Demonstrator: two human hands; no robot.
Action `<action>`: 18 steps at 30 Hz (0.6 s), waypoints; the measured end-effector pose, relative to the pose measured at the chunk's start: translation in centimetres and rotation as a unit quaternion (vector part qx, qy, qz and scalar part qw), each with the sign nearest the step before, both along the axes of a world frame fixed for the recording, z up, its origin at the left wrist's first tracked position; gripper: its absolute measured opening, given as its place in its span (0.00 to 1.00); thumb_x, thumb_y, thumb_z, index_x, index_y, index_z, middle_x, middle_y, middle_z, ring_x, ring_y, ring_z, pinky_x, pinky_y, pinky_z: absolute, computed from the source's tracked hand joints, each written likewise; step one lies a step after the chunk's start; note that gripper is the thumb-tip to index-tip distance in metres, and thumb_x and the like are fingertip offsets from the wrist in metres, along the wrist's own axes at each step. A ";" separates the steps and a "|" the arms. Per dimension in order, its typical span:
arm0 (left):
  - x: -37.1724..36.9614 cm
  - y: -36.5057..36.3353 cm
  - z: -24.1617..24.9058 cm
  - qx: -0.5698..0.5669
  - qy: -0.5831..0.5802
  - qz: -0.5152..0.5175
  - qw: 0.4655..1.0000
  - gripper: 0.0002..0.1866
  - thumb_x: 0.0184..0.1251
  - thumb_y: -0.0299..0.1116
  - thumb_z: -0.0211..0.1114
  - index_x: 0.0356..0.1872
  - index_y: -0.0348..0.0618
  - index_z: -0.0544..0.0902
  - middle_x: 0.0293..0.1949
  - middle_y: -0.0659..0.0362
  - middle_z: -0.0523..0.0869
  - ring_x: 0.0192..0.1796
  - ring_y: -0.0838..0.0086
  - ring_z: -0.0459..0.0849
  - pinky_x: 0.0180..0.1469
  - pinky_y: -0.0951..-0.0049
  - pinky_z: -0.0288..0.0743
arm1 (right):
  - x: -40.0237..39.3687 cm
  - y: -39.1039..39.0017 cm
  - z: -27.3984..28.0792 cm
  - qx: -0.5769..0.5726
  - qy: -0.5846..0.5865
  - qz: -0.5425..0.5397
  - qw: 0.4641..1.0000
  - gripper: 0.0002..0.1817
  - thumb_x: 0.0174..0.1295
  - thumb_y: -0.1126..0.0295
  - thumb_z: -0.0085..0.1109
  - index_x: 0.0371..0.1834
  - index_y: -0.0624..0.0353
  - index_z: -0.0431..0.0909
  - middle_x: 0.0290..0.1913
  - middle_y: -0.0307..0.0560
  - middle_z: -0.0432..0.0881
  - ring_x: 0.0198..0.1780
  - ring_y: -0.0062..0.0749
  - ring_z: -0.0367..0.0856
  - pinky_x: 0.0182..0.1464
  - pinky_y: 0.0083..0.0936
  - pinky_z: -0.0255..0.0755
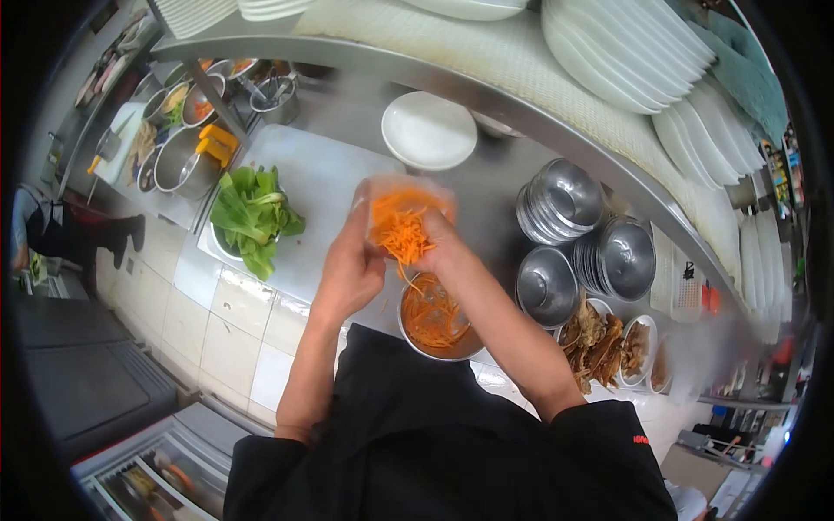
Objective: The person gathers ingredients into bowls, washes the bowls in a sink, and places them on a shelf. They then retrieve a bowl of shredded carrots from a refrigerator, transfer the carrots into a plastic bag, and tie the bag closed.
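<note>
Both hands are raised together above the worktop [486,187] in the head view. A clear plastic bag [401,201] of shredded carrot [405,234] is gripped along its side by the left hand [352,269], fingers closed on the film. A tuft of carrot is pinched at the bag's mouth by the right hand [447,247]. The bag is held between the two hands, its long axis roughly upright, mouth turned downward. Strands hang from it toward a metal bowl [434,323] directly beneath, already holding carrot shreds. Leafy greens [252,213] are seen well to the left, stacked steel bowls [565,204] to the right.
</note>
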State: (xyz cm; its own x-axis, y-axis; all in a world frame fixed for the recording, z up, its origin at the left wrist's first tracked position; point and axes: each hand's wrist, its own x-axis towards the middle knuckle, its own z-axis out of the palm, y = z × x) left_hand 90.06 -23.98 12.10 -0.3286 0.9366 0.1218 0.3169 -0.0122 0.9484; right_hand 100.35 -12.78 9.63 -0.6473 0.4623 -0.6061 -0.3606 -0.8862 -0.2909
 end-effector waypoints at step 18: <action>-0.8 2.7 0.5 -0.031 -0.056 0.010 0.998 0.43 0.43 0.16 0.51 0.70 0.33 0.55 0.42 0.50 0.82 0.19 0.81 0.74 0.22 0.80 0.71 | 2.5 2.1 3.7 0.680 -0.471 0.142 0.544 0.11 0.52 0.73 0.60 0.37 0.67 0.81 0.38 0.57 0.83 0.33 0.40 0.84 0.39 0.28 0.77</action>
